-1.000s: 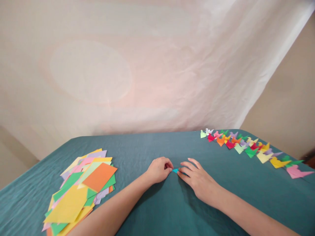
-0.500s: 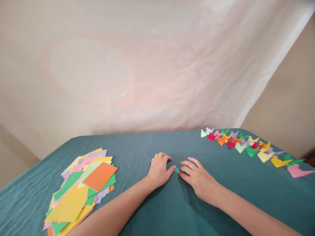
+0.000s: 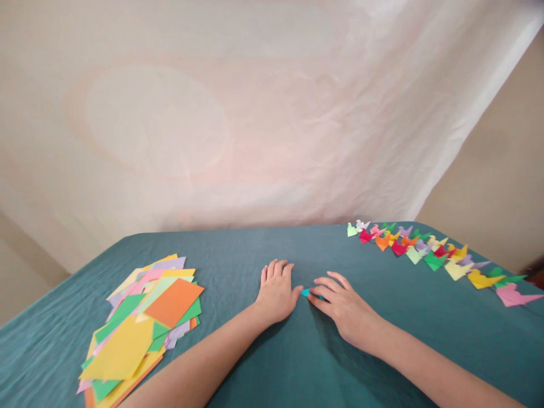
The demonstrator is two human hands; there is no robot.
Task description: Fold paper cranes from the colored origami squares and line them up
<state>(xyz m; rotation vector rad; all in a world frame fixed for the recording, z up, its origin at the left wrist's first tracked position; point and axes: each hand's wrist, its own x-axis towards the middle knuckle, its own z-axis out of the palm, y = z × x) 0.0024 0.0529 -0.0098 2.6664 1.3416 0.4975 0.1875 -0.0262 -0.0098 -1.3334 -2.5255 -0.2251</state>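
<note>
Folded paper piece [image 3: 305, 293] lay mid-worktop [image 3: 238, 255], between left hand [image 3: 276, 296] and right hand [image 3: 342, 309]: left thumb at its left end, right fingertips at its right end. Paper sheets [image 3: 127, 348] lay on the left side in an overlapping pile, left of the left forearm [image 3: 208, 354]. Paper birds [image 3: 436, 262] sat on the right side, in slanting rows from far edge toward near right, well apart from right hand. Backdrop [image 3: 263, 124] hung behind; wall [image 3: 501, 164] to its right.
</note>
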